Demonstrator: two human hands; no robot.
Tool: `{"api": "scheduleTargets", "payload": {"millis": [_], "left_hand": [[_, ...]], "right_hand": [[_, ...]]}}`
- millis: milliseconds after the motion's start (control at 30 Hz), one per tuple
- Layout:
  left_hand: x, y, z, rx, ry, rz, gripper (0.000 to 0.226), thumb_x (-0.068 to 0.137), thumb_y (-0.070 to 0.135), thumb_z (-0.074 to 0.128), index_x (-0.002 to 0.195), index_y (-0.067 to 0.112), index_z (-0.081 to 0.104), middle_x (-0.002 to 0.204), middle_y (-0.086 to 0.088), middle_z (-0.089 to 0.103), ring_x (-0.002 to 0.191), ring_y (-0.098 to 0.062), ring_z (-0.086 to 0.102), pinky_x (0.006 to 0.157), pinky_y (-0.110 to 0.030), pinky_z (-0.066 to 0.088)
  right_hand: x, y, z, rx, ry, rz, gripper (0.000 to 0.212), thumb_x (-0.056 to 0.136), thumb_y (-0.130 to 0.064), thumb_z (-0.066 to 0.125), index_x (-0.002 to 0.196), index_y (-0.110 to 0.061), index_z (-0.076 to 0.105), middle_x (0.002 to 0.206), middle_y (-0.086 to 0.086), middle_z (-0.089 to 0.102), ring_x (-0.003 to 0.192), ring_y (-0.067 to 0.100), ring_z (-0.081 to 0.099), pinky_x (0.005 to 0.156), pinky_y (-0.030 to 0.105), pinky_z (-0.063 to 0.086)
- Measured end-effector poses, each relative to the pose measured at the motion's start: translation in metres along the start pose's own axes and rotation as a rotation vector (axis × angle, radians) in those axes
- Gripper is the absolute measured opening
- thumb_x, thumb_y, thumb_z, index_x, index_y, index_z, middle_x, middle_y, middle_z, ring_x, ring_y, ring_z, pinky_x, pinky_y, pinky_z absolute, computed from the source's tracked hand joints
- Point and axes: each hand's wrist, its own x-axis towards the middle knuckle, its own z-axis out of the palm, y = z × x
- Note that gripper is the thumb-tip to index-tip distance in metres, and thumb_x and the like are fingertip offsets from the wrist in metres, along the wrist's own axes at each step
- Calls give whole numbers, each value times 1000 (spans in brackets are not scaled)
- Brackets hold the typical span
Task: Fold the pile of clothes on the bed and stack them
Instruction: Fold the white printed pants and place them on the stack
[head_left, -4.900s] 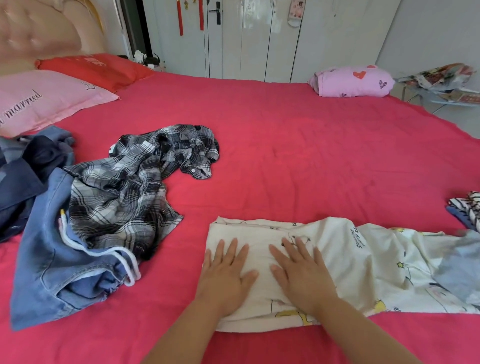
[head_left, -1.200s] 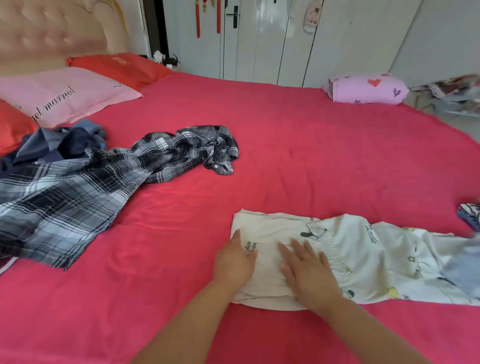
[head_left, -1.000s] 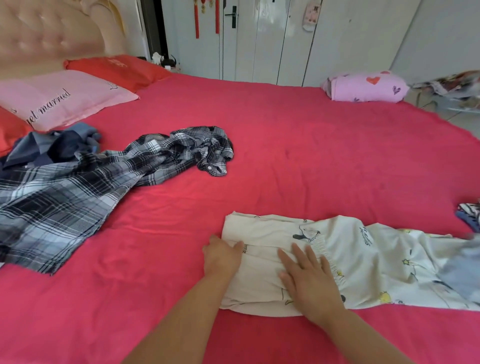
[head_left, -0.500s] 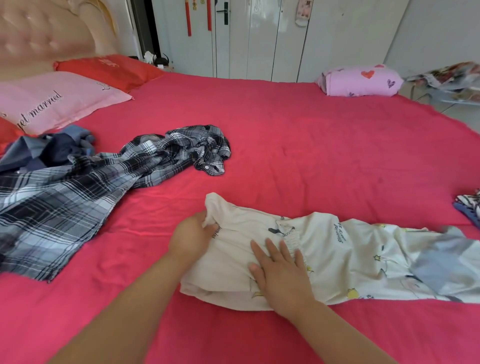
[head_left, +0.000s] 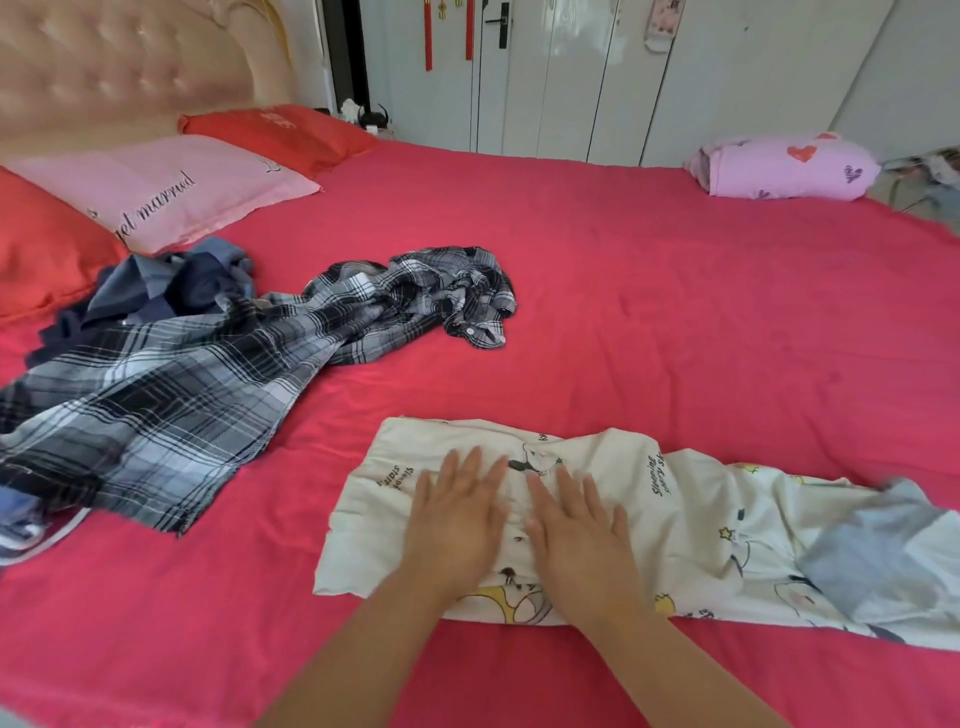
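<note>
cream garment (head_left: 675, 519): you have it flat on the bed (head_left: 675, 312) right before you, cartoon print, left end folded over, the rest trailing right | plaid shirt (head_left: 182, 395): crumpled and sprawled to your left, apart from the cream one | blue clothes (head_left: 171, 286): heaped beyond the plaid, touching it

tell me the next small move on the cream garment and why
Probably fold the long right end of the cream garment over toward the middle: the left hand and right hand lie flat on its left end, while the rest stretches out across the bed.
</note>
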Motion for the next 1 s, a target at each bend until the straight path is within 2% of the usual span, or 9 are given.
{"api": "scheduleTargets", "payload": {"millis": [200,367,500,600,667,733,800,900,1000], "left_hand": [[8,7,15,124,-187,-37,55,99,45,11,148,31,-8,157,1,-14,144,-23,-16,114,-48,-12],[9,49,5,32,-4,35,53,100,37,17,149,29,0,158,3,-8,145,-19,-10,116,-44,-8],[14,91,33,15,-64,83,57,96,53,10,149,33,1,158,3,-11,145,-21,-13,115,-48,-6],[16,93,56,63,-29,47,84,71,65,-13,148,37,9,158,3,-8,145,-25,-8,114,-51,-2],[15,91,63,87,47,51,82,74,63,-6,144,37,28,158,0,9,145,-29,9,113,-55,9],[15,92,65,64,68,30,71,82,61,10,136,34,47,152,-1,29,139,-31,29,109,-56,20],[16,92,66,53,62,18,67,83,60,16,133,32,51,149,-1,35,137,-31,34,107,-55,21],[15,90,70,65,88,13,70,83,62,10,137,35,44,152,1,30,140,-28,28,110,-52,18],[16,90,72,85,120,7,73,80,63,4,140,37,38,154,4,23,142,-25,22,112,-50,16]], "right_hand": [[-1,28,3,-4,-126,-40,90,60,-71,-21,145,-43,-9,158,-1,-6,146,23,-3,116,47,4],[-8,68,-16,-82,14,3,107,54,-71,-40,147,-39,1,159,-1,2,146,24,-5,111,43,-13],[-22,118,-25,-48,-82,20,124,40,-75,-43,147,-38,8,158,-4,4,146,21,2,116,42,-1],[-33,147,-45,73,-20,-26,96,70,-77,-14,147,-32,21,155,0,20,144,19,15,117,32,14],[-38,173,-57,89,122,13,71,85,-57,10,143,-24,36,148,7,36,137,24,32,112,32,26],[-41,204,-65,67,236,127,56,88,-38,28,135,-15,47,139,13,46,127,31,45,105,37,36],[-45,232,-72,23,297,256,61,83,-41,29,132,-12,51,134,16,49,123,35,47,102,43,39],[-55,263,-79,-62,127,441,67,87,-52,45,145,-23,28,147,12,32,135,30,31,110,43,28],[-60,277,-82,223,73,562,80,83,-48,59,147,-23,18,148,15,28,134,28,32,108,40,29]]}}
